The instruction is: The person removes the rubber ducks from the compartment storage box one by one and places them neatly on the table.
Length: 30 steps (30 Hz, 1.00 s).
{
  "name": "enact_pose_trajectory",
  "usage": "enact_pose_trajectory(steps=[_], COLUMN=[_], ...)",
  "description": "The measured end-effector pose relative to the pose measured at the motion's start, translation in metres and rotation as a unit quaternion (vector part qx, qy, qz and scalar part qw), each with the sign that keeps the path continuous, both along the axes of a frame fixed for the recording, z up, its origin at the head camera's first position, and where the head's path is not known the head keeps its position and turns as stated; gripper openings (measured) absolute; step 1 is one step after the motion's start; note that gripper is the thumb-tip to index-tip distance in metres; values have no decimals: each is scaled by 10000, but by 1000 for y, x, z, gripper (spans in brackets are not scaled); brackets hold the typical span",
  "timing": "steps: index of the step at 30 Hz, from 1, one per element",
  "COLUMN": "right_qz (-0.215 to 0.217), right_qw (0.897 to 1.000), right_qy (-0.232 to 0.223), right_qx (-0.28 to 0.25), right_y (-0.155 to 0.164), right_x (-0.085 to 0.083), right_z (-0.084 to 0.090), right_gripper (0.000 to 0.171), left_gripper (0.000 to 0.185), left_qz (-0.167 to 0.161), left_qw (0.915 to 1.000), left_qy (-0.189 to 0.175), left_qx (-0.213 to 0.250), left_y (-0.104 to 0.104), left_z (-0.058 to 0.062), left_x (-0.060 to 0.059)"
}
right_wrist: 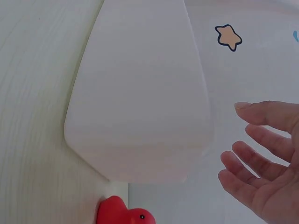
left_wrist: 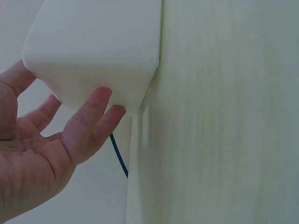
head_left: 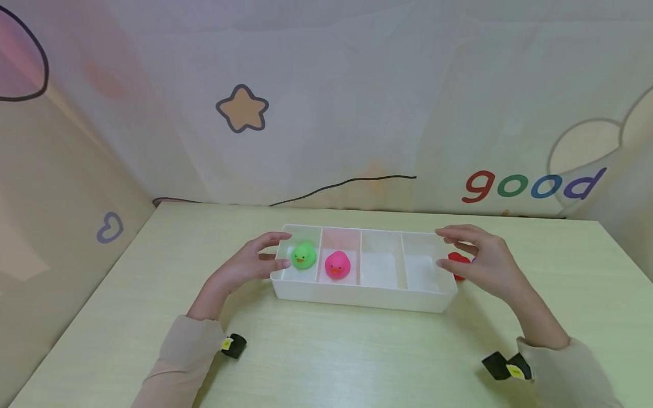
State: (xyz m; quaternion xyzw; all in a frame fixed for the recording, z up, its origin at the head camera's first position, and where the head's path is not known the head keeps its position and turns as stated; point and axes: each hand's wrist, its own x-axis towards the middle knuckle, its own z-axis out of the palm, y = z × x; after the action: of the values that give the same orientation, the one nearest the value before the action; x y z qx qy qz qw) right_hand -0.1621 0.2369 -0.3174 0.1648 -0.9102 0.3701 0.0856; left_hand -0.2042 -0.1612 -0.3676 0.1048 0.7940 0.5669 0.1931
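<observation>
1. A person's left hand (head_left: 252, 262) rests against the left end of a white divided tray (head_left: 357, 297) on a pale green bench (head_left: 326, 357); the fingers are spread and only lightly bent, with fingertips (left_wrist: 105, 100) touching the tray's end wall in the left wrist view.
2. The right hand (head_left: 484, 258) hovers at the tray's right end, fingers spread and relaxed; the right wrist view shows the fingers (right_wrist: 261, 114) apart from the tray wall, holding nothing.
3. The tray lies lengthwise across the middle of the bench, with four compartments side by side.
4. A green duck (head_left: 303, 255) sits upright in the leftmost compartment, just beside the left hand.
5. A pink duck (head_left: 337, 264) sits in the second compartment from the left, next to the green one, with a divider between them.
6. A red duck (head_left: 457, 260) lies on the bench just outside the tray's right end, partly hidden behind the right hand in the head view.
7. A backdrop (head_left: 357, 113) printed with a star (head_left: 242, 109) and the word "good" (head_left: 533, 184) stands behind the bench.
</observation>
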Motion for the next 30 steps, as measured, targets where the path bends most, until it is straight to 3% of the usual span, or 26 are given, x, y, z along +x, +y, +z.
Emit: enact_pose_trajectory(steps=[15,30], right_qz=[741,1092], right_qw=[9965,9923], right_qy=[-99,-120], right_qx=[-361,-581], right_y=[-46,-82], right_x=[-7,-18], right_z=[-4,-12], right_gripper=[46,44], left_gripper=[62,61], left_qz=[14,-5], left_qw=[10000,10000], left_qy=[-7,6], left_qx=[16,49], left_y=[-1,-1], left_z=[-1,-1], left_x=[0,1])
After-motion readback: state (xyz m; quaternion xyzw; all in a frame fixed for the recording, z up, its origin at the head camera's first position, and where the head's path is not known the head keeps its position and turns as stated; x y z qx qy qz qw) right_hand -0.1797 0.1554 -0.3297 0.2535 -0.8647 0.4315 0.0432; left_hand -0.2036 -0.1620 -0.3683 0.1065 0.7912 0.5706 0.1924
